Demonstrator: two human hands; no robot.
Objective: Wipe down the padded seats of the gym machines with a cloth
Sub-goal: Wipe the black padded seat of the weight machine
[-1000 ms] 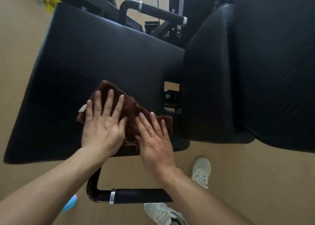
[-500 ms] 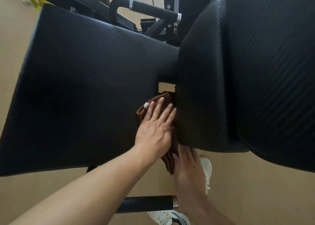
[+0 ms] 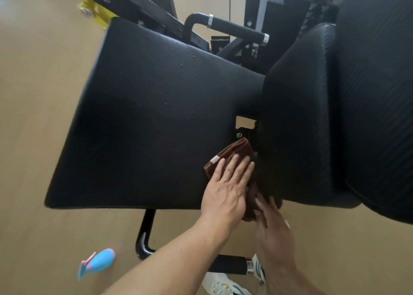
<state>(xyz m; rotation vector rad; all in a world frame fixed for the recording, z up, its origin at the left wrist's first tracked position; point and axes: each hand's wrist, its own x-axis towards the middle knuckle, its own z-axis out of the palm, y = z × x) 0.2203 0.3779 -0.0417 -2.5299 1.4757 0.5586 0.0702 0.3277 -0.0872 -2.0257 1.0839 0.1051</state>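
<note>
Your left hand (image 3: 225,187) presses flat, fingers spread, holding the cloth (image 3: 234,154) against the seat (image 3: 145,127). Your right hand (image 3: 271,223), fingers extended, steadies its hanging end.

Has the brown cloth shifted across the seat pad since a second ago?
Yes. The brown cloth has moved from the middle of the seat pad to its right end, against the backrest pad, just below the bracket gap.

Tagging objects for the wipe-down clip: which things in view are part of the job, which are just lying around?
In the job:
brown cloth
seat pad
back pad
left hand, flat on the cloth
right hand, at the cloth's lower end

Lying about:
blue spray bottle on the floor
yellow part
</note>
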